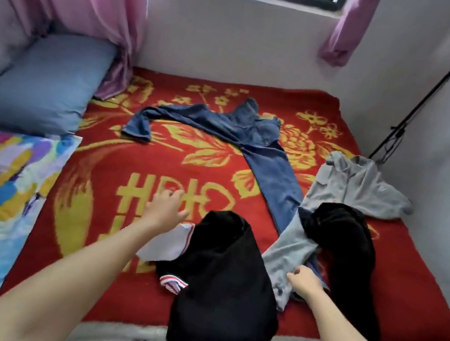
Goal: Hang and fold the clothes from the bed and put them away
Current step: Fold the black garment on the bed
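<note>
Grey trousers (357, 181) lie on the right half of the bed (113, 334), long axis running from the front edge diagonally back toward the right edge. A black garment (339, 229) is draped across their middle. Your right hand (304, 282) is on the near leg end, fingers curled and apparently pinching the cloth. Your left hand (166, 208) is farther off over the red blanket (91, 207), fingers spread, holding nothing. The pull probably comes toward you along the leg.

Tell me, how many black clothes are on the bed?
2. The near black garment hangs over the front edge of the bed, in the middle; the right black garment lies partly on the grey garment. More could be hidden underneath.
</note>
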